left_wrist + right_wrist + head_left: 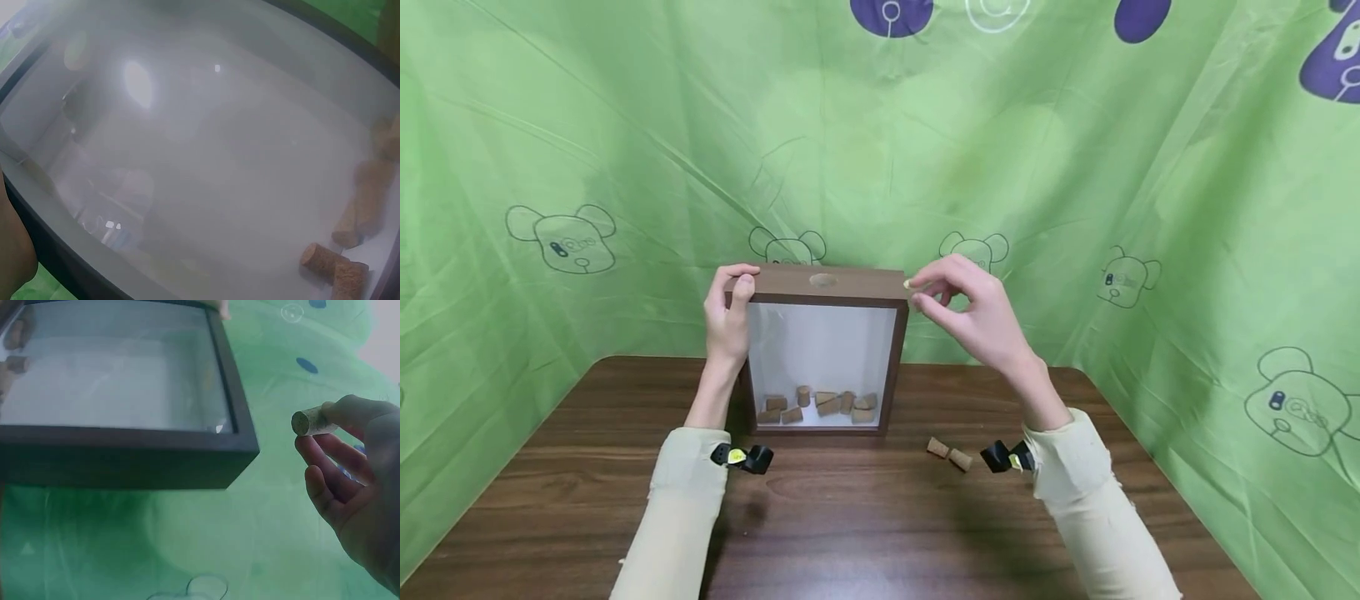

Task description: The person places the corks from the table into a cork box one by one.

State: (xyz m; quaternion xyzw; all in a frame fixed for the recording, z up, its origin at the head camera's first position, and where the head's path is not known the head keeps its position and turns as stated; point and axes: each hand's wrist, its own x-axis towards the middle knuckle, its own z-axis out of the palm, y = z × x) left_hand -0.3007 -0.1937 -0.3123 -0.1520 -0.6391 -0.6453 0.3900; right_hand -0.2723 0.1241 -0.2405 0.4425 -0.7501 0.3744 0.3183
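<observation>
A shadow box (850, 296) with a dark brown wooden frame and a clear front stands upright on the table. Its top side has a round hole (823, 281). Several wine corks (829, 407) lie at the bottom inside, behind the pane. My left hand (727, 321) grips the box's upper left corner, thumb on the front edge. Between the thumb and fingertips of my right hand (973, 312) is a cork (314, 420), held just off the box's upper right corner. In the head view, the fingers hide most of that cork.
Two loose corks (960, 459) lie on the brown wooden table (835, 508), to the right of the box. A green printed curtain (662, 167) hangs behind the table and along both sides. Black wrist straps (1007, 457) sit over the pale sleeves.
</observation>
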